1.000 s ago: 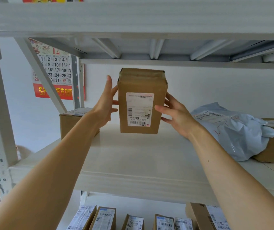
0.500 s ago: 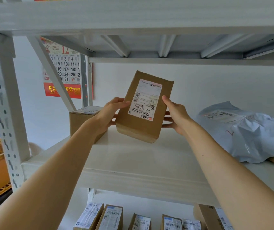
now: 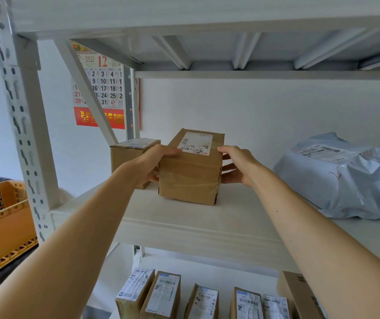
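You have soft, even daylight; the brown cardboard box (image 3: 191, 178) casts a faint shadow. Its clear tape (image 3: 190, 183) glints slightly. At your wide-angle edges the white perforated metal upright (image 3: 17, 116) bows, and the white top beam (image 3: 184, 12) looks smeared.

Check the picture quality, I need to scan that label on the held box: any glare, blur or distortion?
Head view: soft, even light, no hard shadows; slight sheen on the tape across the box; the label is unglared but too small to read; wide-angle lens bends the rack upright and shelf edge.
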